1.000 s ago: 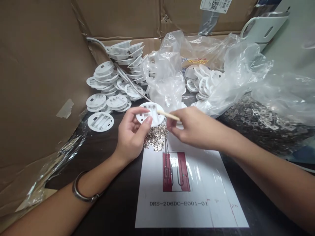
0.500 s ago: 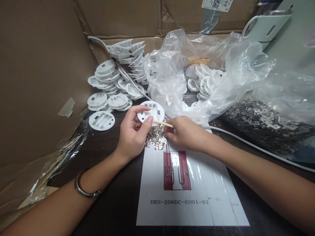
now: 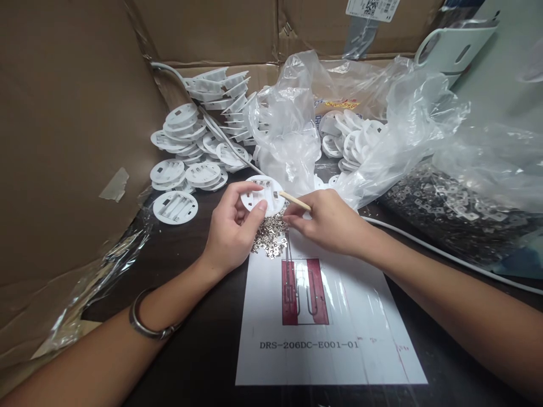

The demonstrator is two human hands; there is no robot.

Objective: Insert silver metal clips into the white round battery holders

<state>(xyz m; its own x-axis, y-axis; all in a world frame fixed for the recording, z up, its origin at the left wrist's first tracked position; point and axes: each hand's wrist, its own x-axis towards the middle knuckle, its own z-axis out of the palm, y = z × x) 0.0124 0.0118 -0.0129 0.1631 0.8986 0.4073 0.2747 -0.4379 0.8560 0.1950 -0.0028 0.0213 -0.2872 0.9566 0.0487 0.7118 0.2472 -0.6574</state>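
Observation:
My left hand [image 3: 232,226] grips a round white plastic battery housing [image 3: 271,206] by its left side, thumb at the near edge and fingers behind and across the top. Small metal contacts show in the housing's slots. In my right hand [image 3: 324,220] is a thin pale wooden stick [image 3: 297,200], whose tip points at the housing's right side; I cannot tell whether it touches. The right fingertips are above a heap of small metal contact plates [image 3: 270,240]. That heap lies at the top of a printed sheet [image 3: 271,362] with a red-marked diagram, partly hidden by my hands.
Piles of white round housings [image 3: 182,133] stand at the back left, with one single housing [image 3: 175,207] in front. A clear plastic bag [image 3: 292,130] holds more housings. On the right sits a bag of metal plates [image 3: 449,209]. A cable [image 3: 407,232] crosses the table. Cardboard [image 3: 63,141] walls surround the left and back.
My right hand has moved slightly right and up, and the stick's tip has gone from the housing's near edge to its right side. The housing has shifted slightly right in my left hand.

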